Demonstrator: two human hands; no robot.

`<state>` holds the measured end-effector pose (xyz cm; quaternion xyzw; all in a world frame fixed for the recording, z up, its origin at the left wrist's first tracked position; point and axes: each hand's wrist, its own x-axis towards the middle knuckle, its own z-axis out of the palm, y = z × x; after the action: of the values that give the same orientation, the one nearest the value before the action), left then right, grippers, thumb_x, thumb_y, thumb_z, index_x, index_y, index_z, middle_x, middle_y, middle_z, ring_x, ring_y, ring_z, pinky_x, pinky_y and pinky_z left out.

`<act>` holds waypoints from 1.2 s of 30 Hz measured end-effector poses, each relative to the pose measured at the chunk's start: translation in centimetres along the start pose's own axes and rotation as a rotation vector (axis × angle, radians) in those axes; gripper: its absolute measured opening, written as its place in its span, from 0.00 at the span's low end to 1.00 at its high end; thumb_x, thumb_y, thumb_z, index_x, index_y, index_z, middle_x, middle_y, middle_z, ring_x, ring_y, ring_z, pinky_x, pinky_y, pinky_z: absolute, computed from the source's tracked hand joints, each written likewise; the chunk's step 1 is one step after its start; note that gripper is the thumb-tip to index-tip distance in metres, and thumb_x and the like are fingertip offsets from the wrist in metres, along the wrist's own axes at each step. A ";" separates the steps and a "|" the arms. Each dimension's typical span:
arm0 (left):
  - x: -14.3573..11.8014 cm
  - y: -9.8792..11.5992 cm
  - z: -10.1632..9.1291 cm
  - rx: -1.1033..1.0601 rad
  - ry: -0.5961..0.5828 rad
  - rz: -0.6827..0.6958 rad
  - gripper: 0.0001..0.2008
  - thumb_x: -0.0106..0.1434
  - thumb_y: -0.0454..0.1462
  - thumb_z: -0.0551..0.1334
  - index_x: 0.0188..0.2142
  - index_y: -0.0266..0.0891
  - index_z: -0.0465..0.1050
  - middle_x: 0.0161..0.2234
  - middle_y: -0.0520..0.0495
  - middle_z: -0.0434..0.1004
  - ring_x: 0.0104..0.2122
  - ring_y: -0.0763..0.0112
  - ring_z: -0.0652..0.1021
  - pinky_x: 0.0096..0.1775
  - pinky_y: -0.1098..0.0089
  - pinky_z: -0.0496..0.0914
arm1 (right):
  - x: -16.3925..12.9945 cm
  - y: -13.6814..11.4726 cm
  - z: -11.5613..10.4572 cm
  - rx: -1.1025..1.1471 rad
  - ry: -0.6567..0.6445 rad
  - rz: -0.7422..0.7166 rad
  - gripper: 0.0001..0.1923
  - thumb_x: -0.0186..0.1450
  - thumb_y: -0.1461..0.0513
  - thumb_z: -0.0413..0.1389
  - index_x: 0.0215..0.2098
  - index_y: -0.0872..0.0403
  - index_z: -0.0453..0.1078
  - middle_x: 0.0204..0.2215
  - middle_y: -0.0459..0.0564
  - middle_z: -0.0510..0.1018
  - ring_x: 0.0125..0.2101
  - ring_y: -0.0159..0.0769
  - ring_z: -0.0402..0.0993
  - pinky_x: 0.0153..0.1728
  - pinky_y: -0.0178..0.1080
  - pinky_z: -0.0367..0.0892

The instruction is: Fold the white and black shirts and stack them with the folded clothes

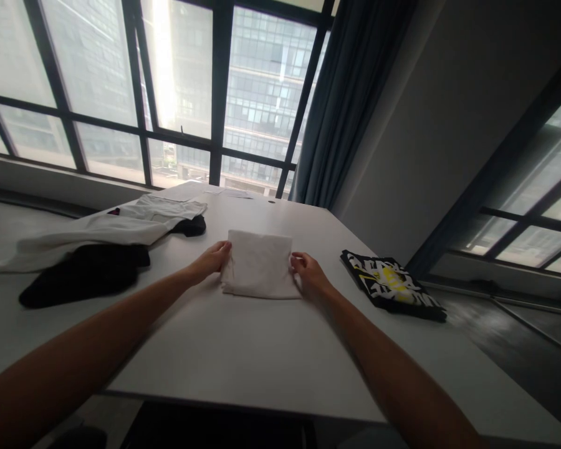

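A folded white garment (260, 265) lies in a neat rectangle on the white table in front of me, its layered edges showing at the lower left. My left hand (211, 260) holds its left side, with the fingertips closed at the upper left edge. On the opposite side, my right hand (310, 273) has thumb and fingers bent together at the right edge. Part of the right hand's fingers is hidden behind the cloth and the thumb. Which garment it is, I cannot tell from the folded shape.
Loose white clothing (116, 227) and a black garment (86, 274) lie heaped on the left of the table (243, 362). A folded black garment with white and yellow print (393, 284) rests near the right edge. Papers (234, 194) are at the far end, by the windows.
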<state>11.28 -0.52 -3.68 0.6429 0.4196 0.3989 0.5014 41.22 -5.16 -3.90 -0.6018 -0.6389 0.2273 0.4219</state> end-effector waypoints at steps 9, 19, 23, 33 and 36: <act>-0.1 -0.7 0.8 0.442 -0.004 0.232 0.37 0.51 0.42 0.67 0.61 0.34 0.65 0.49 0.41 0.77 0.48 0.54 0.77 0.53 0.57 0.69 | -0.2 -0.5 1.5 -0.285 -0.099 -0.005 0.26 0.61 0.58 0.58 0.57 0.57 0.70 0.49 0.57 0.77 0.39 0.38 0.75 0.46 0.40 0.69; 1.0 0.0 1.3 0.739 0.114 0.429 0.36 0.63 0.41 0.52 0.68 0.29 0.49 0.67 0.37 0.53 0.64 0.54 0.61 0.61 0.58 0.59 | 0.4 -0.9 0.5 -0.277 0.156 -0.243 0.26 0.63 0.59 0.53 0.59 0.59 0.67 0.57 0.59 0.68 0.48 0.41 0.70 0.50 0.41 0.66; 0.9 -1.0 0.9 1.124 0.007 0.065 0.32 0.69 0.48 0.45 0.68 0.36 0.50 0.69 0.36 0.47 0.66 0.50 0.55 0.62 0.49 0.54 | 0.5 0.5 1.2 -0.477 0.033 -0.095 0.27 0.64 0.58 0.55 0.59 0.60 0.66 0.56 0.60 0.69 0.54 0.43 0.67 0.56 0.41 0.60; -1.7 1.2 -0.9 1.231 -0.352 0.039 0.44 0.63 0.63 0.46 0.70 0.46 0.36 0.70 0.39 0.34 0.68 0.43 0.45 0.59 0.35 0.43 | -0.2 -0.1 1.7 -0.695 -0.139 -0.148 0.22 0.68 0.52 0.52 0.55 0.55 0.70 0.56 0.58 0.70 0.55 0.43 0.65 0.57 0.41 0.58; -1.6 1.6 0.1 1.223 -0.286 0.306 0.43 0.59 0.61 0.56 0.68 0.47 0.51 0.69 0.39 0.48 0.65 0.46 0.56 0.60 0.47 0.54 | -0.3 -0.2 1.5 -0.723 -0.170 -0.165 0.24 0.67 0.50 0.53 0.56 0.56 0.70 0.56 0.58 0.70 0.55 0.44 0.65 0.57 0.41 0.58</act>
<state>11.02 -2.25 -2.28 0.9119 0.4039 0.0653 0.0326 39.86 -5.13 -4.59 -0.6373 -0.7569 0.0018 0.1447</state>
